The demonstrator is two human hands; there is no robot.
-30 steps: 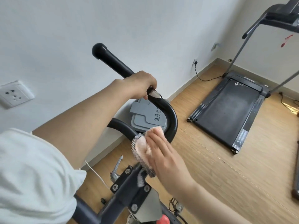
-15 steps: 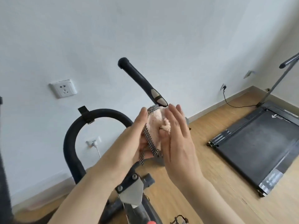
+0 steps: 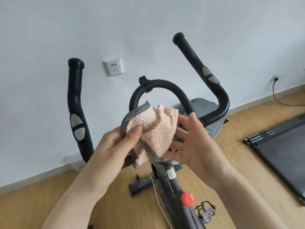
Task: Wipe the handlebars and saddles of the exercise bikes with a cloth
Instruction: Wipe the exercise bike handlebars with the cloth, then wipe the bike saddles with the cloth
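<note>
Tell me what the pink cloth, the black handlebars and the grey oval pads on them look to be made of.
Pink fluffy cloth: soft looped pile, likely microfibre or terry, with woven black-and-white checked edging.
Black curved handlebars: matte, finely grained sleeve, probably foam or rubber.
Grey oval pads: smooth, dull sheen, metal or silvered plastic.

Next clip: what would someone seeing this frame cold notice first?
The pink cloth with its checked edge, bunched at centre frame: the left hand pinches it while the right hand is open beside it. Behind them the bike's black handlebars rise against the pale wall. Lower down, a red knob stands out.
</note>
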